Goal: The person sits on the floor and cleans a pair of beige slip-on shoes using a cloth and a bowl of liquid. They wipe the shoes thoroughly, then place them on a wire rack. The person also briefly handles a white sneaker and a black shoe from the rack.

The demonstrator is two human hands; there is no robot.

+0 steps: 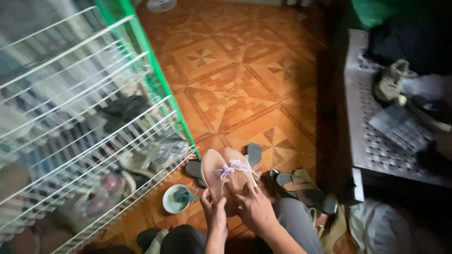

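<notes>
We find bare tiled floor [235,70] ahead of us. White wire rack [70,117] blocks left; dark bench [376,146] blocks right. Loose sandals [282,181] crowd underfoot.

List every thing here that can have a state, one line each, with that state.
pair of tan sandals: held together, soles up, off the floor
pale lace: tied around the sandals
left hand: gripping the sandals' near end
right hand: fingers on the right sandal
wire shoe rack: standing, shoes on its shelves
small bowl: upright on the floor
dark sandals: lying on the floor behind
</notes>
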